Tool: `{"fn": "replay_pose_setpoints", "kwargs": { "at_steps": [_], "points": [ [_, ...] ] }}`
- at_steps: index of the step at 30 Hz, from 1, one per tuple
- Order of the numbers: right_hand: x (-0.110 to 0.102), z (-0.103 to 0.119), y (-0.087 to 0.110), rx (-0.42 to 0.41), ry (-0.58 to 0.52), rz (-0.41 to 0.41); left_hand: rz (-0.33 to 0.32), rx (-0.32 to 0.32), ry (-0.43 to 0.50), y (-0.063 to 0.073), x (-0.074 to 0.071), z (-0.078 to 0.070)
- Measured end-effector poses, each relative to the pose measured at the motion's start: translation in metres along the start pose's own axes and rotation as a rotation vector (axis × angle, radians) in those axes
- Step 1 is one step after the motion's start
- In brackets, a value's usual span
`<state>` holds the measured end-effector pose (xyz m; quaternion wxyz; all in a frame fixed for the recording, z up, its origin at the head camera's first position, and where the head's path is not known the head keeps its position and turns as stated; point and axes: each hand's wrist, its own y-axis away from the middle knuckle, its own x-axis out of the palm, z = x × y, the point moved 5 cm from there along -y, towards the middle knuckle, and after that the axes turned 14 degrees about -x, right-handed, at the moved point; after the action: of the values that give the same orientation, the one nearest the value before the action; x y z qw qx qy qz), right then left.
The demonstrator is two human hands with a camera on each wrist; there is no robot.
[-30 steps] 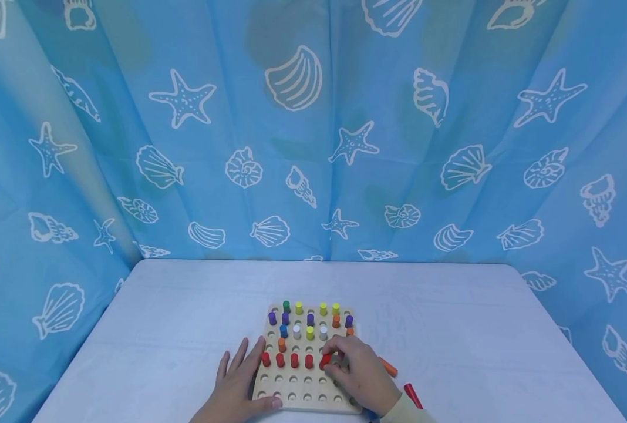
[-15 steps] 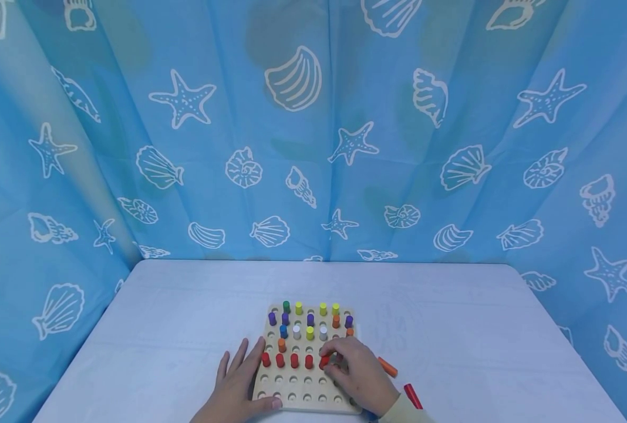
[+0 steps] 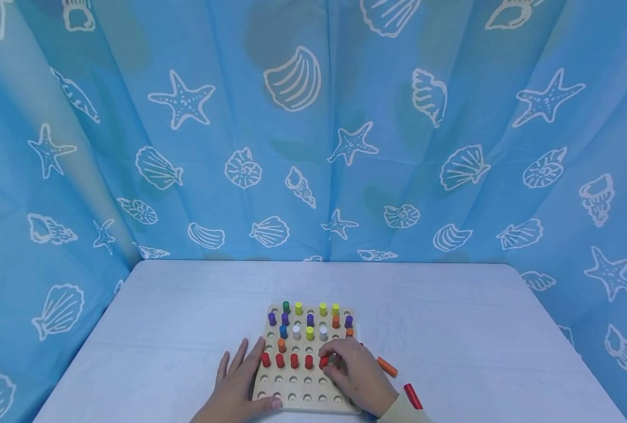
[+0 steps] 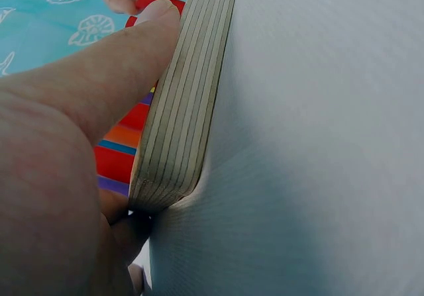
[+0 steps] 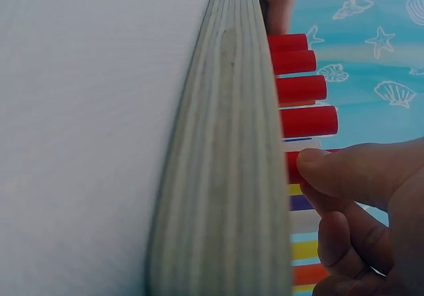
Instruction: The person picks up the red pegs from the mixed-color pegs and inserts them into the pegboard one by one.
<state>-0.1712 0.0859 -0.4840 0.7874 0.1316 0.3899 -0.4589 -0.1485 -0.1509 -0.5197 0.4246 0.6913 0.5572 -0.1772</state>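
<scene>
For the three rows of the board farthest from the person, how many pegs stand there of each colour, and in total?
Yellow pegs: 4
Purple pegs: 4
Orange pegs: 2
White pegs: 2
Green peg: 1
Blue peg: 1
Total: 14

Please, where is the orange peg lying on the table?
In the head view, the orange peg lies right of the pegboard, beside the right hand and beyond the red peg near the sleeve.

Blue curtain fills upper frame, w/ white-outline shells & starfish, runs down L & R edges; vert. folds, some greenish patches nr top. White bench across lower ctr, far corners rounded. Curtain also upper L in L wrist view, upper R in R wrist view.
</scene>
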Motion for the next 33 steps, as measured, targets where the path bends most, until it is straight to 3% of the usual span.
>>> {"fn": "replay_pose_setpoints", "kwargs": {
  "at_steps": [19,33],
  "points": [
    [-0.002,0.002,0.001,0.037,0.007,0.007,0.008,-0.019,-0.003,0.0,0.0,0.0],
    [-0.027,0.009,0.006,-0.106,0.011,-0.117,0.012,-0.001,0.021,0.001,0.0,0.0]
  ]
}}
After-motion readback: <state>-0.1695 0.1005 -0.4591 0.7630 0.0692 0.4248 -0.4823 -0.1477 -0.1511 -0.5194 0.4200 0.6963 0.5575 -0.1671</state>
